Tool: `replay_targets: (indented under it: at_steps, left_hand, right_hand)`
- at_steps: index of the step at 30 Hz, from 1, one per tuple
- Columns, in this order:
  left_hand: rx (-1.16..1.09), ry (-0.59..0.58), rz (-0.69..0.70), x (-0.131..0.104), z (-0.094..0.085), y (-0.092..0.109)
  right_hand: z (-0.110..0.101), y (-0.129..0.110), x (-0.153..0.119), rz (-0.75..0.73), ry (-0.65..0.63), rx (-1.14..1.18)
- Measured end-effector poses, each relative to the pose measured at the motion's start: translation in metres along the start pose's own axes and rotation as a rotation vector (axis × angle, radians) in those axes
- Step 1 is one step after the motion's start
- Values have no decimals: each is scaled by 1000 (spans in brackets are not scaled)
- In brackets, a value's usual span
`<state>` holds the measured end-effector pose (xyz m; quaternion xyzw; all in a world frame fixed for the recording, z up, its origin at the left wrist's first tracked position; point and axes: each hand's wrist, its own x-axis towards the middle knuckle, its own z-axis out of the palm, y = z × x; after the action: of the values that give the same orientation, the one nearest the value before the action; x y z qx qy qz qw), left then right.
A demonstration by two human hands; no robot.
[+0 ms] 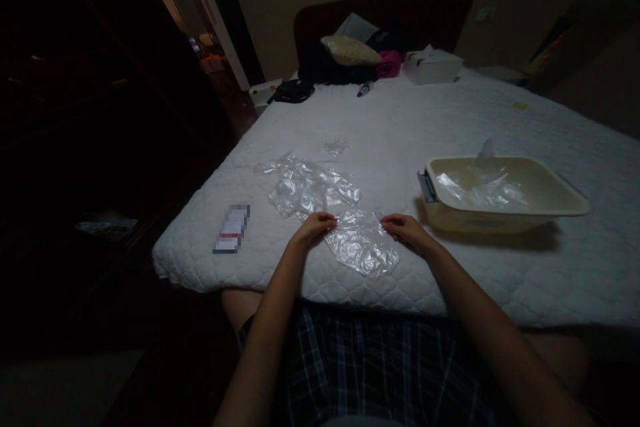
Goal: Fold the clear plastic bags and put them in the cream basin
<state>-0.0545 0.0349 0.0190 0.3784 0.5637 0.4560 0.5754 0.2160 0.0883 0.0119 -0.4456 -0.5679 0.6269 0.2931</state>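
A clear plastic bag [363, 247] lies spread on the white quilted bed near its front edge. My left hand [315, 227] pinches the bag's upper left side. On the opposite side, my right hand [404, 230] has its fingers closed on the bag's upper right edge. Just beyond, more crumpled clear plastic [310, 183] rests on the bed, and a small separate piece [337, 147] lies farther back. To the right stands a cream plastic tub [500, 220] with clear plastic [485, 188] inside.
A phone-like object [231, 229], blurred out, lies left on the bed [200, 247]. Toward the headboard [390, 7] are a black bag [295, 91], a small bottle [363, 90], a pillow-like item [351, 51], a pink roll [389, 63] and a white box [433, 67].
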Motion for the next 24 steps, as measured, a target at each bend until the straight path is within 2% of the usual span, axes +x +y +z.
replay_targets:
  at_steps: [10, 24]
  left_hand:
    - [65, 18, 89, -1, 0, -5]
    - [-13, 28, 139, -3, -2, -12]
  right_hand:
    - [3, 5, -4, -106, 91, -14]
    - [1, 10, -7, -138, 93, -45]
